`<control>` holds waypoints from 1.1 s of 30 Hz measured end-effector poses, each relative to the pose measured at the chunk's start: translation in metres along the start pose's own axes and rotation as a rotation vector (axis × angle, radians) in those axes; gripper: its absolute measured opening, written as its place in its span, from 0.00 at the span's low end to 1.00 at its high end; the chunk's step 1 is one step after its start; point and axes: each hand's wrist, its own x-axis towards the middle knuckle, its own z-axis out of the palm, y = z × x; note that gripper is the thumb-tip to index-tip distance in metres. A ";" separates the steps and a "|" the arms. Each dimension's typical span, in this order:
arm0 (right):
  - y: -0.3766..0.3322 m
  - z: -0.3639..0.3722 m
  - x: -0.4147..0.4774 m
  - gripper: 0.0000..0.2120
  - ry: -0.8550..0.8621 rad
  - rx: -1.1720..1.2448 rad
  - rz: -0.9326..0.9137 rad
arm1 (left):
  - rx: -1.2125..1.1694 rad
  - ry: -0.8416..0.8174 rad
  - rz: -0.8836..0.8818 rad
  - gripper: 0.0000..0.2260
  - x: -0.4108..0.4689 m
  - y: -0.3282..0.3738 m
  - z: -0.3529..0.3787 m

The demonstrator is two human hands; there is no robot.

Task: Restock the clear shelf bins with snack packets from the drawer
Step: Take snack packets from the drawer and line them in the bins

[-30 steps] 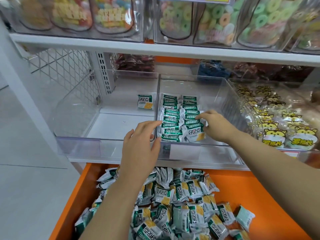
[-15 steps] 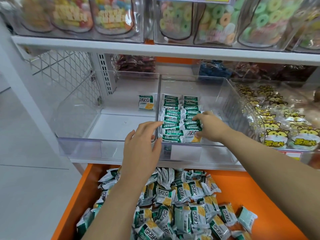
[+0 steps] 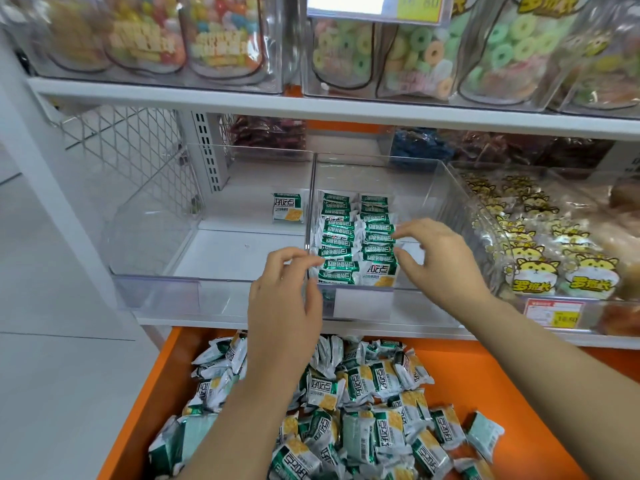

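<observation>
Two bare hands are reaching into a clear shelf bin. The left hand is hovering at the bin's front left corner, fingers loosely spread and gripping nothing, its fingertips touching the left of two rows of green snack packets standing on edge. The right hand is resting against the right row, forefinger and thumb parted around the row's side; whether they are pinching a packet cannot be told. Just below its thumb, a front packet is leaning face-out. Beyond the left hand, a lone packet is standing in the neighbouring bin. Beneath both wrists, an orange drawer is lying open, heaped with loose packets.
</observation>
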 end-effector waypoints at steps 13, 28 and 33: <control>0.044 0.077 -0.165 0.07 -0.467 -0.002 0.081 | 0.264 -0.551 -0.218 0.11 -0.078 -0.051 0.026; 0.087 0.177 -0.193 0.35 -1.150 -0.044 0.374 | 0.333 -1.245 -0.597 0.21 -0.126 -0.129 0.085; 0.095 0.200 -0.201 0.39 -1.192 -0.126 0.341 | 0.338 -1.304 -0.653 0.23 -0.128 -0.137 0.093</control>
